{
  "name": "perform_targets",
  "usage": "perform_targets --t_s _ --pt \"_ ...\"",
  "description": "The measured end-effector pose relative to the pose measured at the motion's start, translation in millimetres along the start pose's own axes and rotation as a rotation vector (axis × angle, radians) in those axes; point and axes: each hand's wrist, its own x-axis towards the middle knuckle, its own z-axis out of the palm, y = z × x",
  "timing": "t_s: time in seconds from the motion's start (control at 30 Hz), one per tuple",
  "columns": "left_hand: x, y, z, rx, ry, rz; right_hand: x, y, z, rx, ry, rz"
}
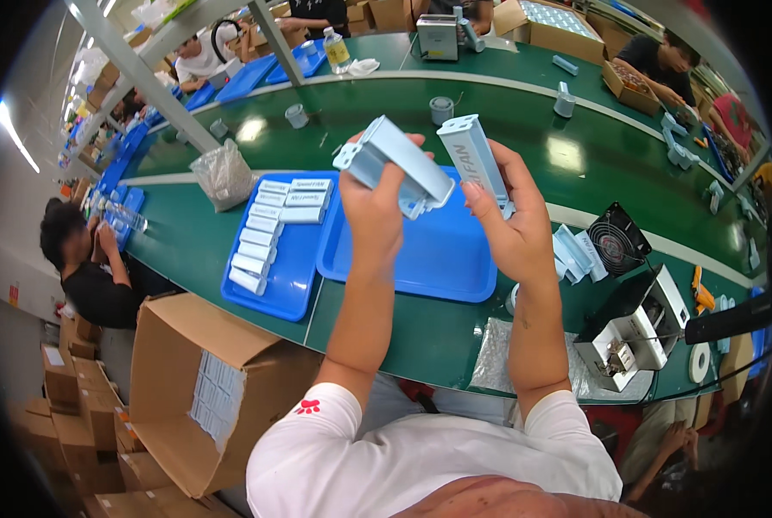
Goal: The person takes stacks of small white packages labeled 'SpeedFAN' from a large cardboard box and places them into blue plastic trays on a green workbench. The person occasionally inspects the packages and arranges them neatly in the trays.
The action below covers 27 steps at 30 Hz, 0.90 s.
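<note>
Above the blue tray [420, 259] in front of me, my left hand [374, 211] is closed around a light-blue plastic casing [408, 164], tilted with its hollow side partly showing. Close to its right, my right hand [524, 229] grips a long light-blue plastic shell [471, 154] with grey lettering, held nearly upright. The two parts are slightly apart. A second blue tray [293, 308] on the left holds several light-blue pieces [262, 226] in rows.
An open cardboard box [166, 380] of light-blue parts stands at the lower left. To the right are more casings [576, 255], a black fan [617, 240], a white-and-black device [632, 332] and bubble wrap [494, 354]. Beyond runs a green conveyor [360, 112]; co-workers sit around.
</note>
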Motion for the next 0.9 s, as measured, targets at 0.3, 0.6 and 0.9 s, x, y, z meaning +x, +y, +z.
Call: perform_targets --t_s 0.3,0.6,0.9 --pt "-7 5 6 0.193 -0.037 0.059 1 1 28 -0.398 0.095 -0.308" --pt "-12 2 15 0.143 -0.245 0.064 3 25 14 -0.204 0.353 -0.126" --pt "-5 15 -8 0.094 -0.227 -0.015 -1 14 14 0.037 0.212 -0.11"
